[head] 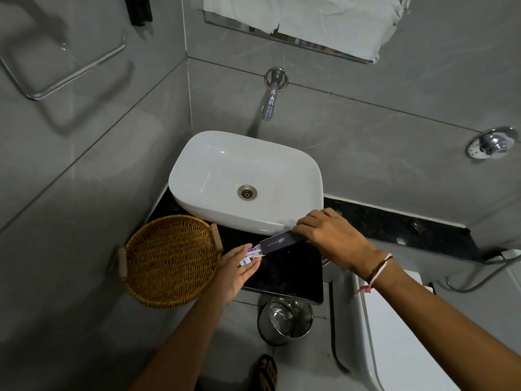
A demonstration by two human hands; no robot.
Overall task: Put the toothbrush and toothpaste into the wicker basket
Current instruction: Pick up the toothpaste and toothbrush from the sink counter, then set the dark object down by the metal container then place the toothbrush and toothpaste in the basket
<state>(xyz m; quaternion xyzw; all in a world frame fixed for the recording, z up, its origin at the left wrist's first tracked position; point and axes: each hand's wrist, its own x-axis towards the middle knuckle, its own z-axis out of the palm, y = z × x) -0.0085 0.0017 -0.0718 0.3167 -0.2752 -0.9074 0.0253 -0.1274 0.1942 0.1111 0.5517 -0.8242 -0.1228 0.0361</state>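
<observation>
Starting at the far left, a chrome towel rail (56, 71) is fixed to the grey tiled wall. Below it, the wicker basket (169, 261) sits on the left end of the dark surface (290, 277), partly overhanging the front edge. The basket has two wooden handles and its interior holds nothing visible.

Just right of the basket, the left hand (235, 273) is positioned palm-up over the surface. Its grip is closed on the toothpaste (251, 255), a white and blue tube pinched between thumb and fingers. The tube's far end lies inside the open end of a dark box (282, 242). The toothpaste is outside the basket, close to its right handle.

Behind these items, a white basin (245, 179) rests on the surface, with a round drain at its centre. A chrome spout (270, 100) projects from the wall above it. On the floor below the surface stands a steel bin (284, 320).

The right hand (329, 235) clasps the right end of the dark box from above, holding it tilted just above the surface. A thread bracelet (377, 272) circles the right wrist. The toothbrush cannot be identified; whether it lies inside the box cannot be determined.

At the far right, a chrome wall valve (492, 143) is mounted on the tiles.
</observation>
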